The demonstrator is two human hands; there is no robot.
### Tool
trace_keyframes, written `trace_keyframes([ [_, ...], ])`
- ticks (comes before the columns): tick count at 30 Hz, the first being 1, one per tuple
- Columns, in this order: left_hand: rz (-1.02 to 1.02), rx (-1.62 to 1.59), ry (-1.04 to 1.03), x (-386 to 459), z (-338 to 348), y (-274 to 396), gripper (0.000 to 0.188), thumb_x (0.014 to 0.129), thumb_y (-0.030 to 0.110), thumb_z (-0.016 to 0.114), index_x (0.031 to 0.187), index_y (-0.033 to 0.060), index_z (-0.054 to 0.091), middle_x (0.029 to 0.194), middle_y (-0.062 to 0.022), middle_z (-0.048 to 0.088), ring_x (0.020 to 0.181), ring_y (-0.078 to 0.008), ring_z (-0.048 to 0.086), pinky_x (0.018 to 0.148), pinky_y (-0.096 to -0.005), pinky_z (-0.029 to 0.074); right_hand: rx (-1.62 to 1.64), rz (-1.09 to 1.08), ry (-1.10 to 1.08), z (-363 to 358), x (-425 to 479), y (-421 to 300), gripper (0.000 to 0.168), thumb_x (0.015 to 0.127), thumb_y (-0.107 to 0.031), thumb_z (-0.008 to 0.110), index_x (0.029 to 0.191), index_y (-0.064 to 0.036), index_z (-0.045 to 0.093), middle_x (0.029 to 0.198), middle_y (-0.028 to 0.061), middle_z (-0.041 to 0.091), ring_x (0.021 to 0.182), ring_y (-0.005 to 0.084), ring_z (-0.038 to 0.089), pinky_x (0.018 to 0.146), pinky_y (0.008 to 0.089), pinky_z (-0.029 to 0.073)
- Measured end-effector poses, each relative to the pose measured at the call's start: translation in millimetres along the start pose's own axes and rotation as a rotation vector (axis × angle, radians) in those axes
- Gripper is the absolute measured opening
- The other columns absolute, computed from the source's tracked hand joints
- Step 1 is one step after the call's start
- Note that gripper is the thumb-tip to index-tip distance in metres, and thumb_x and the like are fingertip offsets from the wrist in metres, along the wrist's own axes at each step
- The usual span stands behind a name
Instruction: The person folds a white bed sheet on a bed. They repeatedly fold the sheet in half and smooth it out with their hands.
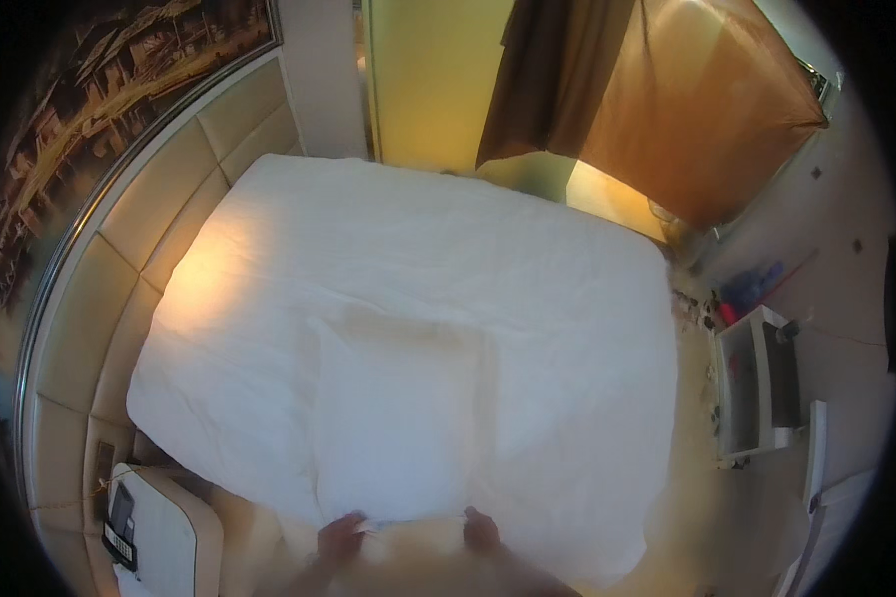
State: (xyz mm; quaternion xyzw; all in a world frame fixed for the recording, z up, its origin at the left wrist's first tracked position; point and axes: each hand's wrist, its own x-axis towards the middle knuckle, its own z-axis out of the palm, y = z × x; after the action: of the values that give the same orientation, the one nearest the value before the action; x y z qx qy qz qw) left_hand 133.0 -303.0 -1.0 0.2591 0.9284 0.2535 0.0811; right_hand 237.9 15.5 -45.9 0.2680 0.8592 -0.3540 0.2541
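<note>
A white rectangular cloth piece (396, 425), perhaps a pillowcase, stretches out over the near side of a bed with white bedding (567, 298). My left hand (341, 537) pinches its near left corner. At the near right corner, my right hand (481, 530) has its fingers closed on the same edge. Between the two hands that edge runs fairly straight. A soft shadow lies along the cloth's far end and right side. Whether its far end rests on the bedding or hovers over it, I cannot tell.
A padded headboard (172, 201) borders the bed on the left. A bedside table (168, 530) carries a telephone (119, 541). Brown curtains (642, 97) hang beyond the far side. To the right, a small white shelf unit (754, 384) stands by the wall.
</note>
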Motion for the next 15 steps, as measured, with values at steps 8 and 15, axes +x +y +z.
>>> trace_keyframes([
  [8, -0.462, 0.110, 0.402, -11, 39, -56, 0.012, 0.086, 0.018, 0.066, 0.089, 0.0063, 0.063, 0.077, -0.0175, 0.060, 0.080, -0.0413, 0.060, 0.074, -0.0488, 0.050, 0.622, 0.039, 0.113, 80, 43, 77, 0.031, 0.089, -0.007, 0.055, 0.119, 0.001, 0.052, 0.107, 0.0282, 0.064, 0.103, 0.0461, 0.063, 0.087, 0.0480, 0.050],
  [15, -0.867, -0.613, -0.022, -45, 146, -72, 0.026, 0.092, 0.027, 0.061, 0.102, 0.0031, 0.066, 0.096, -0.0234, 0.069, 0.091, -0.0417, 0.064, 0.083, -0.0497, 0.051, 0.603, -0.321, 0.435, -35, -19, -25, 0.032, 0.092, 0.004, 0.049, 0.123, 0.004, 0.054, 0.098, 0.0245, 0.064, 0.095, 0.0380, 0.064, 0.082, 0.0408, 0.051],
])
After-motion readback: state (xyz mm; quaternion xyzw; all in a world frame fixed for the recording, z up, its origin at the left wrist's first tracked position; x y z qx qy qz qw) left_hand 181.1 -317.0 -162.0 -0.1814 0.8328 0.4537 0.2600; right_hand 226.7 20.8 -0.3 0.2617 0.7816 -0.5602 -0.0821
